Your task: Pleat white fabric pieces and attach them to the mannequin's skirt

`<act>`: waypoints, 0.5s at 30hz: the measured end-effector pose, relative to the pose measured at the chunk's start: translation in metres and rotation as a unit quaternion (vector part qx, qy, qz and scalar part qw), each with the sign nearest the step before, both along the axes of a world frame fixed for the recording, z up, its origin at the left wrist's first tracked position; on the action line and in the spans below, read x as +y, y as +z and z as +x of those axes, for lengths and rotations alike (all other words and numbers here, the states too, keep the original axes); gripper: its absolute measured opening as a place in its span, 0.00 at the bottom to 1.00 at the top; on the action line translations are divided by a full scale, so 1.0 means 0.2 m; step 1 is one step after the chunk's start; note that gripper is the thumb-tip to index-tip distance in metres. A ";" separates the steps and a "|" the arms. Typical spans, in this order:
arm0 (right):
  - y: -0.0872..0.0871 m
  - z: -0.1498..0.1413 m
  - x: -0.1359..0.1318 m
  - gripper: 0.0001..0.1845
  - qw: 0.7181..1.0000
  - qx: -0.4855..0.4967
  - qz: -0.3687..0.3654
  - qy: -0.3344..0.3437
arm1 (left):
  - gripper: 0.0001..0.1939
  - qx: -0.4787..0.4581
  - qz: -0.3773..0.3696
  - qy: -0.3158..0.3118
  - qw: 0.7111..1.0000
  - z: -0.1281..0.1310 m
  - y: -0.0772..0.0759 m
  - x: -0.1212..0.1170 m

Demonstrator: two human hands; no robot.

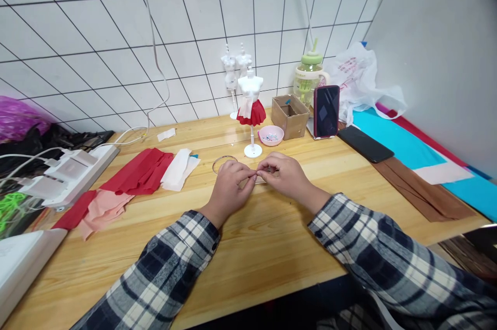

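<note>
My left hand (pixel 230 186) and my right hand (pixel 284 174) meet at the middle of the wooden table (pixel 272 247), fingers pinched together on a small thin thing between them that I cannot make out. A thin clear ring (pixel 221 162) lies just beyond my left hand. Behind the hands stands a small white mannequin (pixel 251 107) on a stand, wearing a red skirt. A pink dish of beads (pixel 271 135) sits beside its base.
Red, pink and white fabric pieces (pixel 132 177) lie at the left, near a white power strip (pixel 73 172). A cardboard box (pixel 289 115), a green bottle (pixel 308 79), an upright phone (pixel 326 111), a flat phone (pixel 365 144) and blue and brown sheets (pixel 404 146) fill the right.
</note>
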State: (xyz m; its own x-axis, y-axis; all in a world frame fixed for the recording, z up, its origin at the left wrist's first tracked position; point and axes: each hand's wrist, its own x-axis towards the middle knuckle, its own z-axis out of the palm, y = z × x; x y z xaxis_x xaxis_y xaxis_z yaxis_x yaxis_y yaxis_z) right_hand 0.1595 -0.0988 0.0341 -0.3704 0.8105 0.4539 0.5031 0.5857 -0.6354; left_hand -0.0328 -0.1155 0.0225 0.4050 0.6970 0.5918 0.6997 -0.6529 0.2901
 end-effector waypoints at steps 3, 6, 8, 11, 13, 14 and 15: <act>0.02 0.01 -0.01 0.02 0.999 -0.049 0.000 0.015 | 0.09 0.056 0.009 -0.004 0.998 -0.01 0.01 -0.01; 0.04 0.03 -0.01 0.04 0.995 -0.095 -0.009 0.037 | 0.10 0.108 0.031 -0.015 0.994 -0.01 0.03 -0.02; 0.04 0.04 0.00 0.05 0.992 -0.109 -0.020 0.061 | 0.10 0.134 0.048 -0.025 0.990 -0.01 0.03 -0.02; 0.03 0.04 0.02 0.06 0.992 -0.089 -0.040 0.083 | 0.10 0.148 0.053 -0.036 0.987 -0.01 0.04 -0.02; 0.02 0.04 0.04 0.05 0.993 -0.041 -0.073 0.083 | 0.11 0.135 0.040 -0.031 0.990 -0.01 0.04 -0.02; 0.01 0.04 0.04 0.04 0.991 -0.003 -0.108 0.084 | 0.11 0.124 0.032 -0.025 0.991 -0.01 0.04 -0.02; 0.00 0.04 0.05 0.02 0.983 0.043 -0.154 0.089 | 0.11 0.111 0.025 -0.017 0.993 -0.01 0.04 -0.02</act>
State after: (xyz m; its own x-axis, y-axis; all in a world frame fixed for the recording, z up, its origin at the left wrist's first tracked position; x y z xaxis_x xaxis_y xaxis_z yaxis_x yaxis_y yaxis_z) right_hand 0.1666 -0.0887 0.0342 -0.4900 0.8401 0.2325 0.3475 0.4329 -0.8318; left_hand -0.0350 -0.1191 0.0305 0.5530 0.6528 0.5178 0.7198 -0.6873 0.0977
